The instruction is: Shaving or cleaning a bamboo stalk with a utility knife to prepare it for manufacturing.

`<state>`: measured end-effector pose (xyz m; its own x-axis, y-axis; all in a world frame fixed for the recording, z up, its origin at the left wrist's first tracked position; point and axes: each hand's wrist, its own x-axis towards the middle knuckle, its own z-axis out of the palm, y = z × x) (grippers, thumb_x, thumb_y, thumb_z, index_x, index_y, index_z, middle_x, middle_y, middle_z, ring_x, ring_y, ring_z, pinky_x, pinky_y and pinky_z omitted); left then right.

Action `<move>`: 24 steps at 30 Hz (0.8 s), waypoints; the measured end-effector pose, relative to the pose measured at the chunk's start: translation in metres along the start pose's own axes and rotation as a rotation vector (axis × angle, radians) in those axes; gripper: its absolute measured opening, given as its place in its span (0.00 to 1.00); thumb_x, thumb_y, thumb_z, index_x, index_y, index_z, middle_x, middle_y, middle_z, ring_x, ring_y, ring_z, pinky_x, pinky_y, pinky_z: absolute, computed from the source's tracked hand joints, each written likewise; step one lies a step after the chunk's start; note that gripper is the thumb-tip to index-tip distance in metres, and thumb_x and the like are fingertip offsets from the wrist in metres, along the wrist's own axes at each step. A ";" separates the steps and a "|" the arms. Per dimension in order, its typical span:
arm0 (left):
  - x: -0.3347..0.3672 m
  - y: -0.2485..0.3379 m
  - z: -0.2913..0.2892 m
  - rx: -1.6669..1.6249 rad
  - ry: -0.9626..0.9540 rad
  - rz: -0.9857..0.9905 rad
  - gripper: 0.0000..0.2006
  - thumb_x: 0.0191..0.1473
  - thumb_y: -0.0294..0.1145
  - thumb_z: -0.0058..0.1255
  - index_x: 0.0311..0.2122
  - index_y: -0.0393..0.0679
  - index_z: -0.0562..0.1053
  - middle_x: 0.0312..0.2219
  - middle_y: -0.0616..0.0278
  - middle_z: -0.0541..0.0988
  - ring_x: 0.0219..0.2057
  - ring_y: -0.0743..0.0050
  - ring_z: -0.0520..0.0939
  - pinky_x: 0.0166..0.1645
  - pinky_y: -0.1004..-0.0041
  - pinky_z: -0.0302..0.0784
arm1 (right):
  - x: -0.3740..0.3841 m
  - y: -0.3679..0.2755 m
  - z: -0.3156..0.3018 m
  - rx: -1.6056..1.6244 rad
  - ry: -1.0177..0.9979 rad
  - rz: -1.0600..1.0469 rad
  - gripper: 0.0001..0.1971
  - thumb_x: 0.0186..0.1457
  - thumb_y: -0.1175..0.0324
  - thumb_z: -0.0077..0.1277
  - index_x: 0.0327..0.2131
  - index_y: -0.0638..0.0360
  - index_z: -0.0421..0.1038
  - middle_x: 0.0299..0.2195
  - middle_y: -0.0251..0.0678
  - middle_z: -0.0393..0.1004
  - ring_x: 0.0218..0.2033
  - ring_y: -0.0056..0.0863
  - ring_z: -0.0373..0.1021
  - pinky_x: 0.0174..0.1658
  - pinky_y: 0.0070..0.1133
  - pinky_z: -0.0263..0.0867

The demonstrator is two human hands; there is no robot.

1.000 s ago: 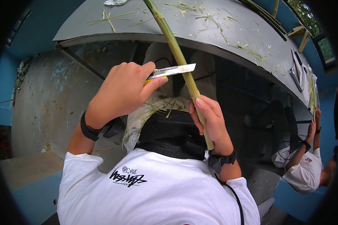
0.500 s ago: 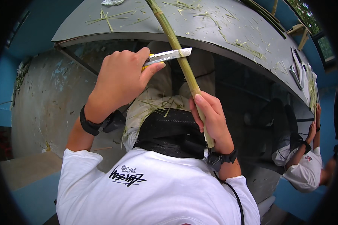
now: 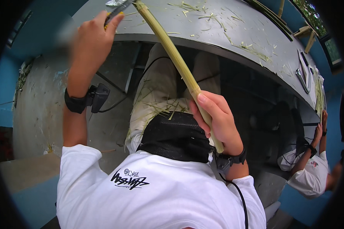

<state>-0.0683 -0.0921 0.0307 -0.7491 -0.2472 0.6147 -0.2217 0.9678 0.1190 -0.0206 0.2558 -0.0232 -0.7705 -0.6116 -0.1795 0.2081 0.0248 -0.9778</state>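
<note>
Head camera view: the person's left hand (image 3: 91,40) is at the upper left, somewhat blurred, its fingers curled firmly around the yellow-and-dark handle of a slim metal-bladed utility knife (image 3: 118,12). The blade slants up to the right, close to the top edge of the picture. It lies at the upper end of a long, straight, yellow-green jointed stalk (image 3: 171,47), though with the blur and the cut-off edge I cannot tell whether steel and stalk actually touch.

The right hand (image 3: 218,116) is closed around the stalk's lower part, thumb laid along the top just below a pale joint, and the bottom end pokes out past the palm beside the wrist. From there the stalk runs up and to the left, over the lap and across the near edge of a smooth grey table (image 3: 233,26).

Thin green plant shavings (image 3: 256,51) lie scattered over the tabletop, and more strips rest on the person's beige trousers (image 3: 153,78), just above a black fabric pouch (image 3: 172,135) at the waist. Each wrist wears a black strap with a small boxy device. Farther along the table, at the right, lies a silver metal-framed tool (image 3: 302,78); beyond it a co-worker in a white shirt (image 3: 311,177) has both hands raised at the table's edge.
</note>
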 end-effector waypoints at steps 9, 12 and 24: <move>-0.003 -0.140 -0.074 -0.034 0.211 -0.368 0.32 0.65 0.65 0.41 0.40 0.39 0.77 0.22 0.59 0.71 0.26 0.64 0.72 0.35 0.67 0.68 | -0.021 -0.002 -0.019 -0.051 0.099 -0.094 0.20 0.70 0.56 0.42 0.28 0.60 0.68 0.14 0.24 0.62 0.10 0.11 0.56 0.14 0.14 0.50; -0.028 -0.060 -0.053 -0.330 0.184 -0.193 0.28 0.68 0.58 0.45 0.34 0.36 0.71 0.19 0.63 0.61 0.23 0.72 0.62 0.29 0.72 0.60 | -0.017 0.007 -0.018 -0.049 0.126 -0.127 0.19 0.70 0.57 0.43 0.28 0.60 0.68 0.14 0.24 0.61 0.10 0.10 0.56 0.15 0.13 0.50; -0.091 0.057 -0.026 -0.687 -0.353 0.164 0.19 0.60 0.44 0.57 0.30 0.37 0.68 0.18 0.50 0.68 0.20 0.50 0.70 0.26 0.63 0.63 | -0.011 0.015 -0.016 0.020 0.054 -0.134 0.17 0.68 0.59 0.42 0.32 0.62 0.69 0.15 0.26 0.63 0.11 0.12 0.56 0.15 0.14 0.51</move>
<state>0.0033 -0.0134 0.0015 -0.9183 0.0126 0.3957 0.2580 0.7773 0.5738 -0.0183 0.2758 -0.0378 -0.8235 -0.5647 -0.0538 0.1131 -0.0706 -0.9911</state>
